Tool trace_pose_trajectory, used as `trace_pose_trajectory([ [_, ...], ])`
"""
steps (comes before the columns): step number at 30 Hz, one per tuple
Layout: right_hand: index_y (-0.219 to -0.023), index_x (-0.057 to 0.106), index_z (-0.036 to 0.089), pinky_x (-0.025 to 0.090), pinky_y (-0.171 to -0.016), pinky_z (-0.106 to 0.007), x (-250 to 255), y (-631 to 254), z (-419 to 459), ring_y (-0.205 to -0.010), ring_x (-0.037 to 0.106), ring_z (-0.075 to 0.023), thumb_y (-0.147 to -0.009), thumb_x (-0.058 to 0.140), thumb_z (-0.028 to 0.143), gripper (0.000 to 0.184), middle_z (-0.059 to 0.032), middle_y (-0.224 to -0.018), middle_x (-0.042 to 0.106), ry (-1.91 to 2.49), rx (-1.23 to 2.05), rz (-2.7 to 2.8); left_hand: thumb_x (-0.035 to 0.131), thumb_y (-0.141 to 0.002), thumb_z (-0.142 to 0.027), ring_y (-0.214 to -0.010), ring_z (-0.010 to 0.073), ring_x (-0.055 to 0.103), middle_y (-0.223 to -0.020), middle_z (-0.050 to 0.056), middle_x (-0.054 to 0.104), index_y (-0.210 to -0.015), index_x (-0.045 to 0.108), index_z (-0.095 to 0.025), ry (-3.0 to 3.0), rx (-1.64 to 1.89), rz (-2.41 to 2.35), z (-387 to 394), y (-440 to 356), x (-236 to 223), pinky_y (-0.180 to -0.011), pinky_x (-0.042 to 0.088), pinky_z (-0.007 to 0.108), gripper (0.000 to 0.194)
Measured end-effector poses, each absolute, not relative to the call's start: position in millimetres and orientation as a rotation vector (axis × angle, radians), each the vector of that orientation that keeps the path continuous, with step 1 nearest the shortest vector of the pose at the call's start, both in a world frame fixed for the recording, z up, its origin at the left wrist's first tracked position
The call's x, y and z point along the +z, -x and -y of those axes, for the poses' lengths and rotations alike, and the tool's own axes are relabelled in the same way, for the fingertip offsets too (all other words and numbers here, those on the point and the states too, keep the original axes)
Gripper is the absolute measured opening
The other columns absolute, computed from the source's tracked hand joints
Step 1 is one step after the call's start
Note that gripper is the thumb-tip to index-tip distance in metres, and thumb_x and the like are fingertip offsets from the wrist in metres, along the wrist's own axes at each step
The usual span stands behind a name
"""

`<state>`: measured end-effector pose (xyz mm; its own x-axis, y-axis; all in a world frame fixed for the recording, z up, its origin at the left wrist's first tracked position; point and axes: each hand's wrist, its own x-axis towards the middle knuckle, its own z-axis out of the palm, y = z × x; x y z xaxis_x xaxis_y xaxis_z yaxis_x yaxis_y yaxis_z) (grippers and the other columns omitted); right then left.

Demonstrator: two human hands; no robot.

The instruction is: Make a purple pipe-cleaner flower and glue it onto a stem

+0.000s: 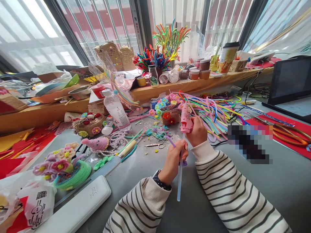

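In the middle of the head view my right hand (197,132) is wrapped round a pink hot glue gun (186,118), held upright with its nozzle end pointing away from me. A translucent glue stick (179,186) runs down toward me, in line with the gun's back. My left hand (175,158) is closed just below the gun, its fingers pinching a purple pipe cleaner (170,141). The glue stick passes by these fingers; whether they grip it too, I cannot tell. Beyond my left hand lie small scissors (155,144) and coloured pipe cleaner clippings (157,132).
Behind the gun stands a small basket (170,117) of fuzzy flowers, beside a heap of pipe cleaners (213,113). A bottle (116,110), a green flower pot (75,176) and a white case (80,202) are leftward. Large scissors (289,134) and a laptop (291,87) sit right.
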<state>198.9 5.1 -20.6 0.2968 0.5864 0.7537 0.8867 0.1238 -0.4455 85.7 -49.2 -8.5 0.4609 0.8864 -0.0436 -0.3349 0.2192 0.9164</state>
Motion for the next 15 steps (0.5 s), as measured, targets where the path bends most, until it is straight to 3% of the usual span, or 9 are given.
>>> trace_pose_trajectory([
  [6,-0.082,0.048,0.016,0.030,-0.045,-0.024,-22.8,-199.8,-6.0,-0.059,0.052,-0.0181,-0.066,0.048,0.035,0.024,-0.0042,-0.070,0.057,1.617,-0.373,1.357,0.039,-0.078,-0.034,-0.035,0.0037,0.017,-0.036,-0.008,0.027,-0.060,0.039,-0.016,-0.848,0.870,-0.529,46.4,-84.6,-8.6,-0.038,0.015,0.017,0.026],
  [15,-0.085,0.047,0.016,0.031,-0.045,-0.024,-23.6,-196.2,-5.5,-0.062,0.054,-0.0188,-0.067,0.048,0.038,0.028,-0.0054,-0.072,0.059,1.609,-0.385,1.327,0.036,-0.080,-0.028,-0.033,0.0052,0.010,-0.035,-0.008,0.018,-0.058,0.035,-0.016,-0.582,0.731,-0.259,39.9,-79.8,-5.3,-0.033,0.012,0.017,0.025],
])
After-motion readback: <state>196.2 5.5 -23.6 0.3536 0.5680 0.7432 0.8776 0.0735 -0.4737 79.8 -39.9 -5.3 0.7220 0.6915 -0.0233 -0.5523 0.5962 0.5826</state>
